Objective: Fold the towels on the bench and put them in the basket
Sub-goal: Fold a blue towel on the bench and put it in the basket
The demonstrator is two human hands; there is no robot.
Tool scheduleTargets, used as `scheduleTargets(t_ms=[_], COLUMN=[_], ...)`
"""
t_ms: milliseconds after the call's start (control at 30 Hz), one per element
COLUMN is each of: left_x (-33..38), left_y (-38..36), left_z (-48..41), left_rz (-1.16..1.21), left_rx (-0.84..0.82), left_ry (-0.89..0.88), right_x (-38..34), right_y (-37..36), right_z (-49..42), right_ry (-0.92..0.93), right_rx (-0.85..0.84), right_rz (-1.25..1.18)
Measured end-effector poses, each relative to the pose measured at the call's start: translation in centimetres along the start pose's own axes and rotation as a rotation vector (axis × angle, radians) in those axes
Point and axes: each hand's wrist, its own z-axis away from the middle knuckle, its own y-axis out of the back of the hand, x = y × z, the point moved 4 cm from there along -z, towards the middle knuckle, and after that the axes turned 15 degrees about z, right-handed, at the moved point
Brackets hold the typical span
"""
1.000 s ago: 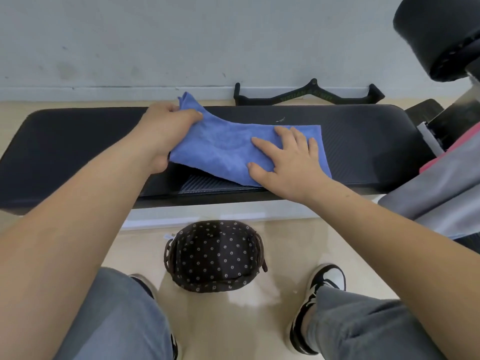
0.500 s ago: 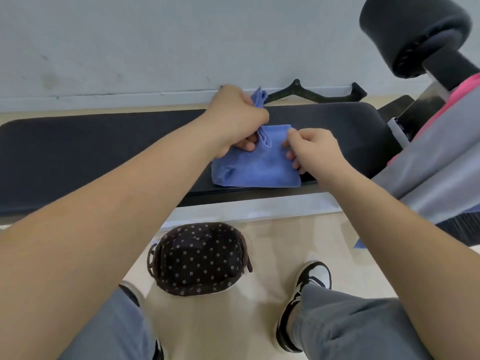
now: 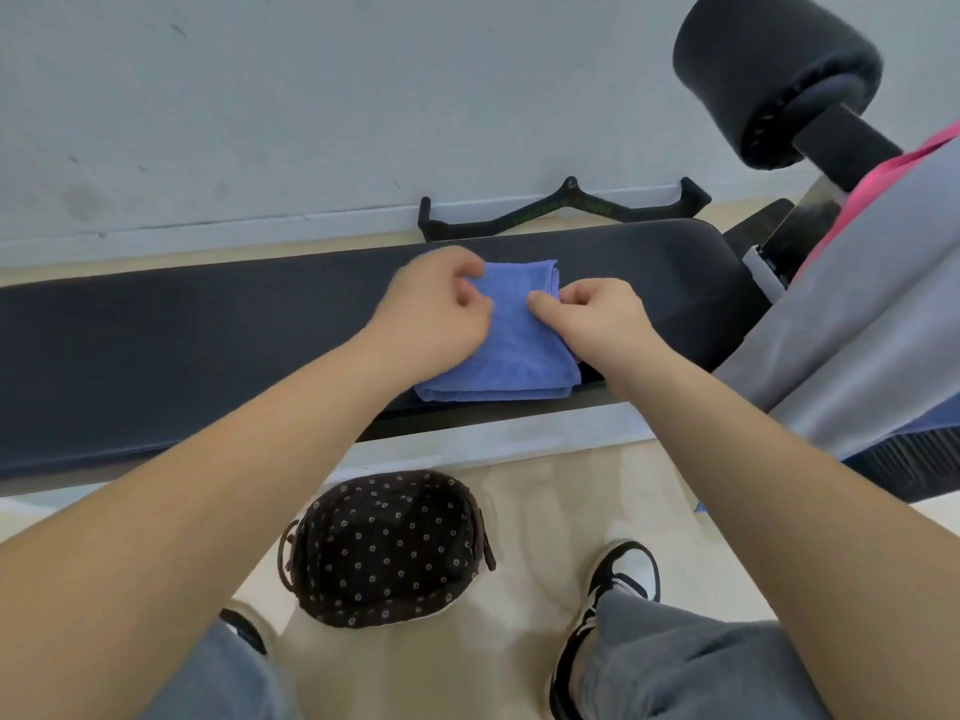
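The blue towel is now a small, thick square. It lies flat on the black bench, close to the front edge, and several layers show along its near side. One second ago it was a long strip across the bench, with one end lifted and the other end pressed flat under an open palm. Half a second ago it was already doubled and both hands pinched it in the middle. So the last fold has just been closed.

The left hand is on the upper left part of the towel with its fingers curled. It is blurred, and I cannot tell if there is cloth between the fingers or if they only rest on it. The right hand is at the right edge. Its thumb lies on top of the towel and the other fingers are tucked in beside the edge, which looks like a narrow pinch of that side.

For the task, I judge that the folding of this towel is nearly finished and that it is not yet in the basket. The basket, dark with small dots, stands on the floor just in front of the bench, between the person's shoes, and I see no towel inside it. The next step is probably to take the packet from both sides, so that the layers do not open, and lower it straight down. At the far right hangs a grey and pink cloth, maybe more towels
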Motion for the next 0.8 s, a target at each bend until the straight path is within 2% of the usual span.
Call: scheduleTargets(t_ms=[100, 233, 333, 400, 467, 600, 667, 733, 800], left_x=[-1.9, -3.9, -4.3, -4.4, -4.5, -4.0, -3.7, -3.7, -3.7], left_y=[2.9, 3.2, 3.1, 3.3, 3.3, 2.2, 1.8, 1.9, 2.2], left_z=[1.0, 1.1, 0.4, 0.2, 0.3, 0.6, 0.6, 0.5, 0.3], left_rz=[-0.114, -0.076, 0.009, 0.036, 0.04, -0.087, -0.134, -0.086, 0.047], left_rx=[0.149, 0.097, 0.102, 0.111, 0.096, 0.037, 0.015, 0.005, 0.002], left_ry=[0.001, 0.175, 0.211, 0.213, 0.233, 0.196, 0.183, 0.2, 0.241], right_x=[-0.3, -1.0, -1.9, -2.2, -1.8, -1.5, -2.0, -3.2, -3.5], right_y=[0.0, -0.2, -0.6, -1.1, -1.3, -0.9, -0.6, -0.6, -1.7], right_z=[0.1, 0.1, 0.3, 0.3, 0.2, 0.2, 0.3, 0.8, 0.7], right_ry=[0.0, 0.035, 0.111, 0.1, 0.063, 0.054, 0.158, 0.381, 0.52], right_rx=[0.008, 0.038, 0.076, 0.047, 0.036, 0.107, 0.211, 0.329, 0.237], right_rz=[0.048, 0.127, 0.137, 0.133, 0.243, 0.641, 0.785, 0.78, 0.746])
